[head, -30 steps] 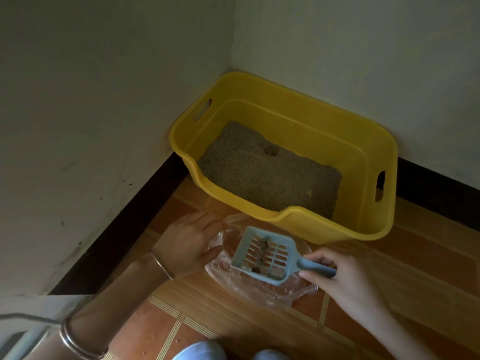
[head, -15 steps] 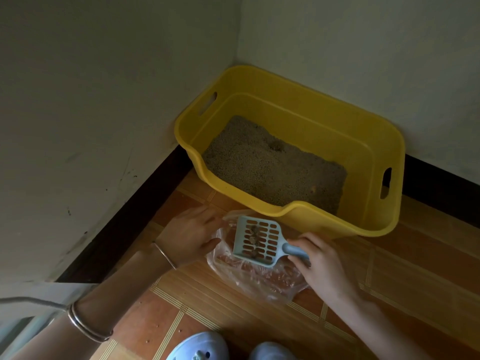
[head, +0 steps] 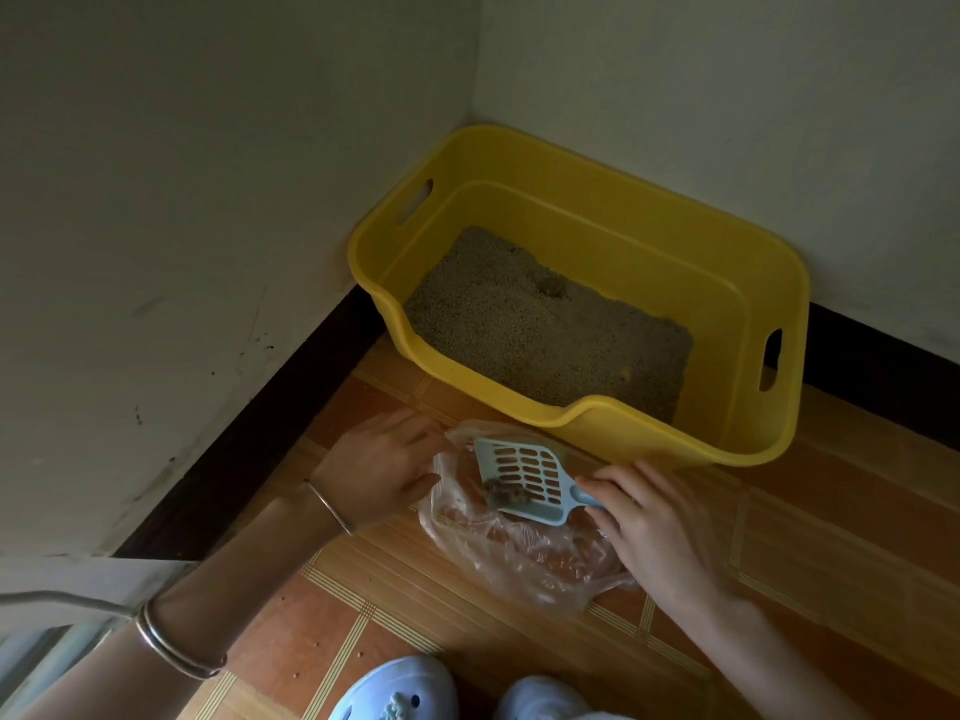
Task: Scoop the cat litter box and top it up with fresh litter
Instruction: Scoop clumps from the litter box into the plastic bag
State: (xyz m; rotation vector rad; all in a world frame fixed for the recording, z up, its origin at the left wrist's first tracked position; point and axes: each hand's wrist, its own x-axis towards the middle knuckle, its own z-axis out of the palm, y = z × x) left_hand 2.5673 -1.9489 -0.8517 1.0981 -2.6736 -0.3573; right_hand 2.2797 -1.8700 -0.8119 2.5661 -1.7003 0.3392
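My right hand fingers grip the light, stiff scoop by its handle over the flimsy bag my left hand pinches open, beside the litter box.

A yellow litter box sits in the corner at one o'clock, half filled with grey litter. Below it, the right hand tilts a pale blue slotted scoop with a clump over a clear plastic bag, whose nine o'clock edge the left hand grips.
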